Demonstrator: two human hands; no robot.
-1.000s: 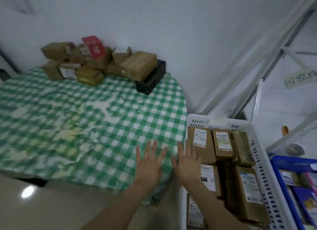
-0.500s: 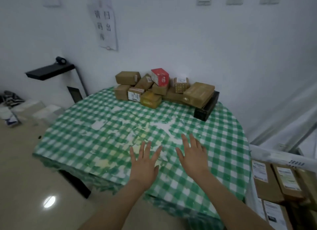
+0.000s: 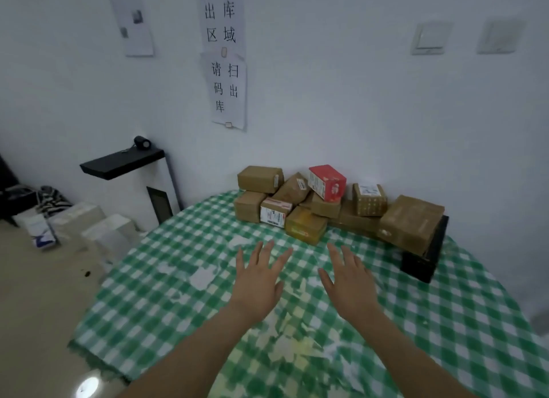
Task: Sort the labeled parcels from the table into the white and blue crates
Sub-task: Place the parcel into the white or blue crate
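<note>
Both hands are flat with fingers spread and grasp nothing. The left hand (image 3: 260, 279) and right hand (image 3: 347, 282) lie side by side over the green-checked table (image 3: 178, 279); whether the palms touch it is unclear. The parcels (image 3: 320, 210) are heaped at 12 to 1 o'clock against the wall, near the fingertips, with a red box (image 3: 326, 182) on top. Their labels are too blurred to read. At 2 o'clock, 1 large brown parcel (image 3: 413, 222) hides most of a black box (image 3: 421, 264). The frame cuts off the table's right side and both forearms.
</note>
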